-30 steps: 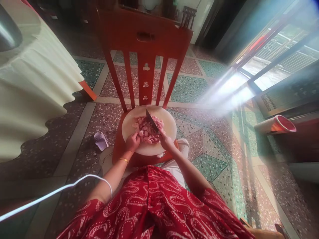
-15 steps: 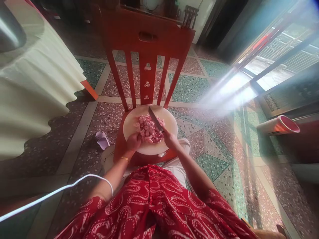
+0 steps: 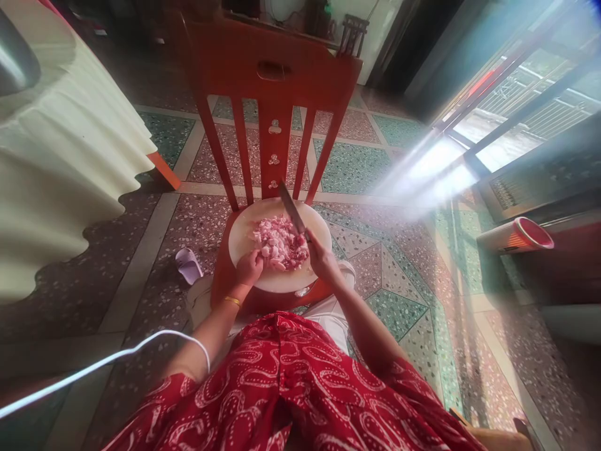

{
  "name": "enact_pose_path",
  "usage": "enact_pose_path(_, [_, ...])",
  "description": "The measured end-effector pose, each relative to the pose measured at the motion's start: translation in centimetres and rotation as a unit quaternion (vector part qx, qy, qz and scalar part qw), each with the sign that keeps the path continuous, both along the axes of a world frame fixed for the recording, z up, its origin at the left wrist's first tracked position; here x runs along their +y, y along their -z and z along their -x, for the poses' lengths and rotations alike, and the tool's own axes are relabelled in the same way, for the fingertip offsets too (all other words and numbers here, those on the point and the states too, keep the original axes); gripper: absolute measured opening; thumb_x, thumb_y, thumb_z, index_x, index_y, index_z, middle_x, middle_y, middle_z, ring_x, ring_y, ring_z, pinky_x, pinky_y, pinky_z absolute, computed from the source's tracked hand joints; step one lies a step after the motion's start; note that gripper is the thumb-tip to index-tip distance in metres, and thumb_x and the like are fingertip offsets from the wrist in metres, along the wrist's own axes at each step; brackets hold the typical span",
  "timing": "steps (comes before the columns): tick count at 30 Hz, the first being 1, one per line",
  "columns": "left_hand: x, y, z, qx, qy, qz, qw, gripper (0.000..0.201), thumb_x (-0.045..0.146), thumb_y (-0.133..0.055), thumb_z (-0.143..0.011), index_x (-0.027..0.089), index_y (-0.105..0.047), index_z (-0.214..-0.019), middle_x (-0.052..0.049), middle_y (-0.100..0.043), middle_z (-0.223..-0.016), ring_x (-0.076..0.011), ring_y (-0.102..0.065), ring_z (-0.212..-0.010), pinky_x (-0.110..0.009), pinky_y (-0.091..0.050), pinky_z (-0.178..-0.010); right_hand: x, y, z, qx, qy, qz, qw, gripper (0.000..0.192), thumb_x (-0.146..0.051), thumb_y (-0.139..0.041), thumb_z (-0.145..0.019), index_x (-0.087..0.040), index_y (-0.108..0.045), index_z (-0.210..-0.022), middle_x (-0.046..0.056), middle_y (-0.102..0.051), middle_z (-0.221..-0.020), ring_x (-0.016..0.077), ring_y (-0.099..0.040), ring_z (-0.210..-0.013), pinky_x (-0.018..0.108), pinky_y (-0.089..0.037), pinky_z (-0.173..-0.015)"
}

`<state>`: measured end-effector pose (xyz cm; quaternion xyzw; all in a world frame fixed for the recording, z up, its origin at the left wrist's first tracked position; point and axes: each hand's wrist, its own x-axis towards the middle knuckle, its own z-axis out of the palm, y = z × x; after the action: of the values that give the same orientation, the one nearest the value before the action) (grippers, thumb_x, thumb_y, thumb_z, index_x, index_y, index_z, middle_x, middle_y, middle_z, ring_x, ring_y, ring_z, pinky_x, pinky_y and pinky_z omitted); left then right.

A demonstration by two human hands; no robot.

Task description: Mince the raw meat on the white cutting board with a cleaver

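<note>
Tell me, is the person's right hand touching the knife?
Touching. The head view shows the right hand gripping the near end of the knife, which juts out ahead of it.

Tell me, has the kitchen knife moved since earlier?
Yes: judged by the chair backrest, the kitchen knife shifted upward in view, its tip now beyond the cutting board.

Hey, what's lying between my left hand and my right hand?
In the head view, chopped meat on a round board lies between your left hand and your right hand, which holds a knife.
</note>
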<state>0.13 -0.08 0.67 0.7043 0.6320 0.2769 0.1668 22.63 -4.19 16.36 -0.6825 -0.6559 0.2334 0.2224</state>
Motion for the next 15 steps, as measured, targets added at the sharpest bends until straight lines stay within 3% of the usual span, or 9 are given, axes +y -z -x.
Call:
enact_pose_path(2, [0.0, 0.0, -0.1, 0.002, -0.005, -0.008, 1.000, 0.024, 0.025, -0.043, -0.085, 0.019, -0.066, -0.085, -0.009, -0.070, -0.084, -0.0203, -0.063, -0.079, -0.028, -0.044, -0.072, -0.3, -1.5, -0.2, 0.024, 0.000, -0.071, 0.997, 0.053, -0.030, -0.032, -0.098, -0.028, -0.028, -0.150, 0.005, -0.062, -0.130, 0.0218, -0.064, -0.110, 0.032, -0.052, -0.091])
enact_pose_path(4, [0.0, 0.0, -0.1, 0.004, -0.008, -0.010, 1.000, 0.024, 0.024, -0.043, -0.085, 0.019, -0.066, -0.086, -0.009, -0.070, -0.084, -0.0205, -0.063, -0.080, -0.029, -0.044, -0.073, -0.3, -1.3, 0.0, 0.039, 0.001, -0.100, 0.994, 0.053, -0.029, -0.029, -0.098, -0.025, -0.025, -0.151, 0.006, -0.054, -0.139, 0.0203, -0.059, -0.118, 0.031, -0.049, -0.096])
enact_pose_path(8, [-0.1, -0.2, 0.0, 0.013, -0.006, 0.006, 1.000, 0.024, 0.023, -0.043, -0.084, 0.018, -0.066, -0.088, -0.009, -0.070, -0.082, -0.0207, -0.063, -0.079, -0.029, -0.044, -0.071, 0.0, 2.2, 0.6, 0.008, -0.013, 0.046, 0.999, 0.053, -0.020, -0.036, -0.094, -0.017, -0.035, -0.147, 0.010, -0.057, -0.135, 0.0223, -0.060, -0.117, 0.035, -0.048, -0.098])
enact_pose_path(10, [-0.2, -0.3, 0.0, 0.014, -0.001, 0.009, 1.000, 0.024, 0.024, -0.042, -0.085, 0.018, -0.066, -0.087, -0.009, -0.070, -0.082, -0.0205, -0.063, -0.078, -0.028, -0.044, -0.071, 0.0, 2.8, 0.5, -0.001, -0.019, 0.091, 0.996, 0.052, -0.020, -0.038, -0.093, -0.019, -0.040, -0.145, 0.009, -0.064, -0.126, 0.0237, -0.064, -0.110, 0.037, -0.051, -0.094])
enact_pose_path(15, [-0.1, -0.3, -0.2, 0.006, -0.009, 0.000, 1.000, 0.022, 0.025, -0.045, -0.085, 0.019, -0.066, -0.086, -0.009, -0.070, -0.083, -0.0206, -0.064, -0.081, -0.028, -0.045, -0.073, -0.9, -0.7, 0.1, 0.033, -0.011, -0.058, 0.998, 0.052, -0.030, -0.034, -0.097, -0.028, -0.031, -0.149, 0.005, -0.062, -0.129, 0.0219, -0.062, -0.113, 0.035, -0.050, -0.095])
